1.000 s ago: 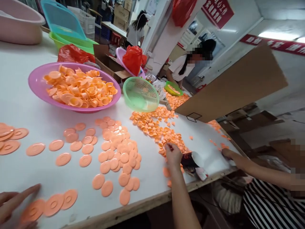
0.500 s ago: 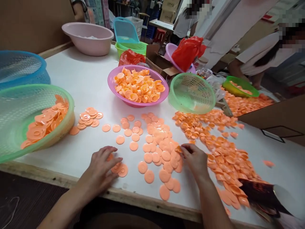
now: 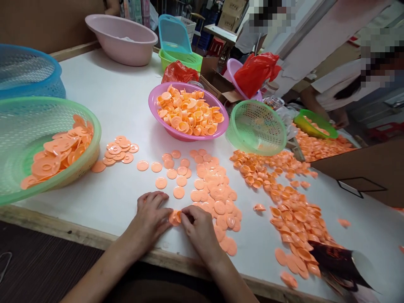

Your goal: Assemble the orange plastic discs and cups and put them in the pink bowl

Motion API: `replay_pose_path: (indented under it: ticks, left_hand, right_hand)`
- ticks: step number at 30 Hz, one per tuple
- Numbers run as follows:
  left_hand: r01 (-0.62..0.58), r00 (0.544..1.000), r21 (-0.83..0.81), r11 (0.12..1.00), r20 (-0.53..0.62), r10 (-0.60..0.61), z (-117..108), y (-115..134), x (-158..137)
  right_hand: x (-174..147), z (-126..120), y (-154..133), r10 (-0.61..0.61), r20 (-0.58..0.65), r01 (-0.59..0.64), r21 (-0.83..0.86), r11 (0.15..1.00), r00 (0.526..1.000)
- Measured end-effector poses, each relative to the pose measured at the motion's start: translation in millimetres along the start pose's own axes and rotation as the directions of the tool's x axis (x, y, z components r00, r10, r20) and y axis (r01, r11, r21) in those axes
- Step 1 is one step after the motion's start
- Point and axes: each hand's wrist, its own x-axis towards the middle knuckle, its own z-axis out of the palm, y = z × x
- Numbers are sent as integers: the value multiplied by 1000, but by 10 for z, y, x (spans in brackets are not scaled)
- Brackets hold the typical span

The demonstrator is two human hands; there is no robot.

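Observation:
My left hand (image 3: 153, 215) rests on the white table near its front edge, thumb and forefinger on either side of a small orange plastic saucer (image 3: 172, 218). More orange shows between its other fingers, mostly hidden. From the right, my right hand (image 3: 199, 227) pinches a small orange plastic cup (image 3: 179, 216) against that saucer. Whether the two pieces are joined cannot be seen. Just beyond and to the right of my hands lie many loose orange saucers (image 3: 217, 189), some overlapping. A smaller heap of saucers (image 3: 118, 150) is farther left.
A pink basin (image 3: 153, 99) of orange cups stands mid-table. The green basket (image 3: 91, 145) at left holds saucers; another green basket (image 3: 257, 126) is at right. Orange cups (image 3: 293, 210) spread along the right, near a cardboard box (image 3: 372, 176). A co-worker (image 3: 331, 84) bends over orange pieces.
My right hand has moved left with the cup, from the saucer pile to beside my left hand. My left hand has shifted slightly right. The view has tilted a little.

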Motion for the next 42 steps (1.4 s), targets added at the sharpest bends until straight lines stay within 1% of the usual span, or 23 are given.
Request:
replay_pose_path:
  ticks: [2, 5, 8, 10, 12, 15, 17, 19, 22, 25, 29, 31, 32, 34, 35, 36, 37, 38, 39, 40, 41, 42]
  left_hand:
    - [13, 1000, 9, 1000, -5, -13, 3, 2, 11]
    - [46, 999, -3, 999, 0, -46, -28, 13, 22]
    - [57, 998, -94, 994, 8, -56, -95, 58, 38]
    - [101, 995, -179, 979, 36, -96, -125, 114, 68]
    - [203, 979, -244, 948, 73, -191, -114, 180, 104]
    - [357, 934, -310, 881, 101, -343, -14, 249, 116]
    - [399, 915, -366, 841, 92, -394, 67, 258, 76]
    - [417, 904, -417, 808, 95, -417, 124, 241, 23]
    - [460, 882, -456, 762, 134, -452, 140, 200, -11]
    - [475, 873, -475, 741, 145, -466, 111, 188, 19]
    - [429, 894, -478, 766, 105, -436, 92, 223, 36]
    - [394, 904, -503, 769, 60, -424, 100, 236, 27]
    - [385, 904, -529, 756, 53, -424, 103, 240, 26]
    - [408, 892, -601, 687, 102, -441, 86, 250, 52]
    - [428, 881, -637, 641, 135, -453, 58, 258, 86]
    - [443, 870, -665, 601, 155, -468, 14, 269, 140]
    - [448, 859, -684, 576, 149, -491, -48, 283, 216]
    - [438, 852, -693, 572, 117, -510, -124, 298, 317]
    - [413, 852, -698, 585, 69, -520, -210, 314, 443]
    - [380, 856, -699, 606, 18, -517, -303, 330, 594]
    - [342, 864, -697, 630, -31, -503, -397, 344, 769]
    - [297, 874, -692, 658, -82, -480, -490, 355, 964]
  right_hand:
    - [-13, 94, 13, -37, -16, 36, -70, 997, 999]
    - [-17, 122, 9, -66, -10, 64, -120, 991, 998]
    - [-12, 102, -15, -54, 1, 54, -117, 992, 999]
    - [-7, 92, -27, -54, 7, 54, -124, 991, 999]
    - [-10, 95, -28, -51, 9, 51, -132, 990, 999]
    - [-50, 132, -5, -56, -4, 54, -147, 988, 998]
    - [-97, 176, 20, -76, -35, 70, -152, 986, 997]
    - [-136, 218, 39, -88, -76, 77, -140, 987, 993]
    - [-136, 237, 52, -53, -75, 47, -79, 996, 996]
    - [-93, 207, 51, -14, -28, 14, -2, 1000, 1000]
    - [-94, 190, -5, 17, -26, -16, 59, 998, 1000]
    - [-115, 186, -51, -2, -25, 4, 83, 997, 1000]
    - [-121, 168, -67, -35, -24, 37, 91, 995, 999]
    - [-104, 58, -54, -130, -24, 131, 95, 987, 991]
    - [-77, -49, -10, -166, -48, 169, 84, 982, 985]
    - [-40, -194, 64, -180, -104, 186, 55, 981, 978]
    - [4, -375, 172, -173, -189, 177, 2, 984, 967]
    - [52, -584, 311, -146, -297, 132, -67, 989, 944]
    - [97, -806, 475, -113, -428, 51, -154, 987, 897]
    - [137, -1027, 654, -100, -512, -43, -261, 964, 853]
    - [167, -1231, 838, -76, -551, -143, -344, 928, 831]
    - [187, -1406, 1016, -11, -557, -241, -378, 894, 830]
